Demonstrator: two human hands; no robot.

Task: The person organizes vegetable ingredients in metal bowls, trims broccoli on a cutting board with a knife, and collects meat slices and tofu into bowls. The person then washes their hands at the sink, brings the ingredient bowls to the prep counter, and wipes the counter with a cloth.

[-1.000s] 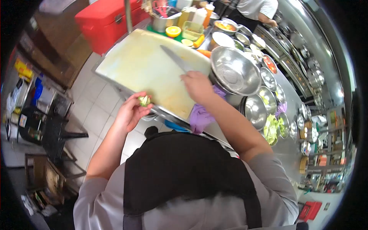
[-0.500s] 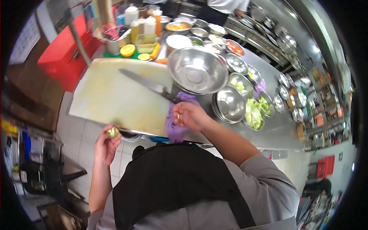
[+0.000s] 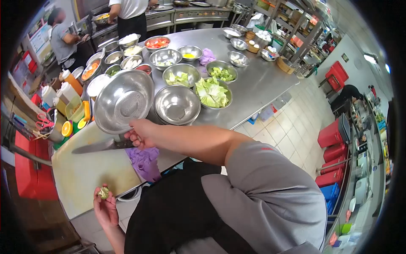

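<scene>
My left hand (image 3: 106, 209) pinches a small pale-green vegetable core, cut off short (image 3: 103, 193), at the near edge of the white cutting board (image 3: 91, 173). My right hand (image 3: 141, 134), fingers curled, is at the near rim of a perforated steel colander (image 3: 120, 103); whether it grips the rim is unclear. Any small piece in those fingers is too hidden to name. Just below this hand lies a large knife (image 3: 94, 147), blade on the board. A crumpled purple cloth (image 3: 144, 163) lies beside the board's right side.
Stacked steel bowls (image 3: 177, 106) stand right of the colander, near a bowl of lettuce leaves (image 3: 211, 93) and a bowl of chopped greens (image 3: 222, 72). Squeeze bottles (image 3: 71, 82) and a halved orange (image 3: 67, 128) sit at left. Two people (image 3: 131, 17) work by the stoves.
My view has turned to the right. My right hand has moved from above the purple cloth to the colander's rim. The left hand still holds the vegetable core.
</scene>
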